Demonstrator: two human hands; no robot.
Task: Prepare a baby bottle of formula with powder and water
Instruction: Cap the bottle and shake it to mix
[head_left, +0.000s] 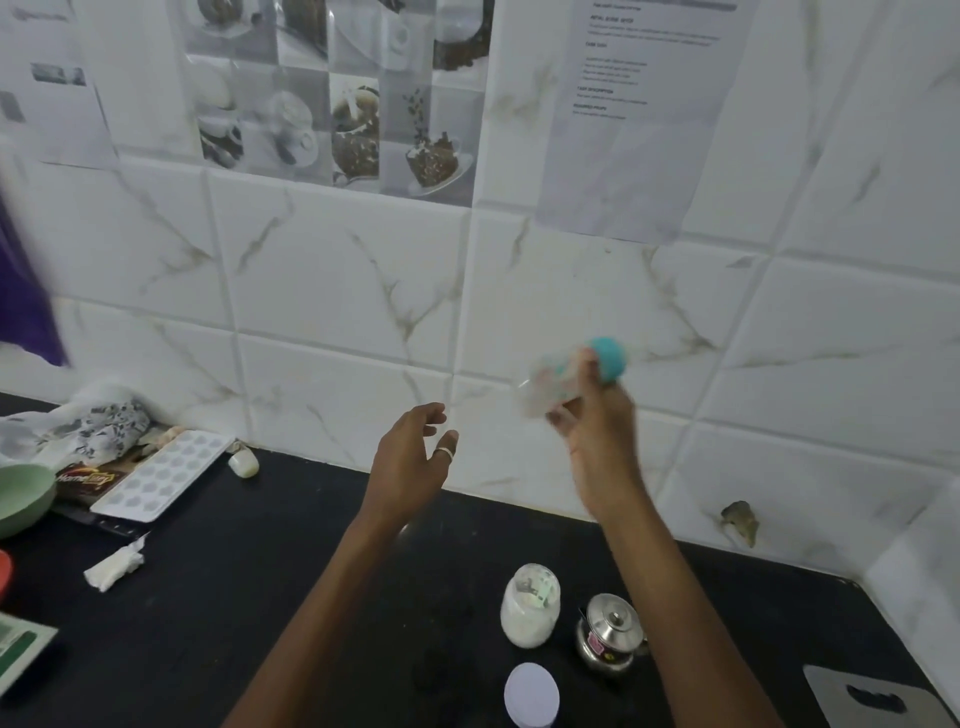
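Starting at the far left of the black counter (260, 571): there's a green bowl (21, 496) at the edge, a patterned cloth (88, 421) bunched against the wall, and a white ice tray (161, 475) lying flat on a dark packet. A crumpled bit of white paper (114, 564) sits in front of that.

Moving toward the middle, the left hand (410, 462) is up in the air over the counter, empty, fingers loosely spread and slightly curled, touching nothing. There's a ring on one finger.

Just right of it, the right hand (597, 421) is raised in front of the tiled wall and wrapped around the baby bottle (558, 382). The bottle is motion-blurred, so details are mushy, but its long axis runs roughly sideways, tipped a bit, with the teal cap end (608, 358) pointing up and to the right and the clear base pointing left and slightly down. The fingers are closed around the body near the cap.

Down on the counter below that hand: a clear jar of white powder (530, 605), open at the top, a small steel pot (610, 631) with its lid on just beside it to the right, and a white lid (531, 693) lying in front of the jar. Far right corner has a grey board (878, 696).
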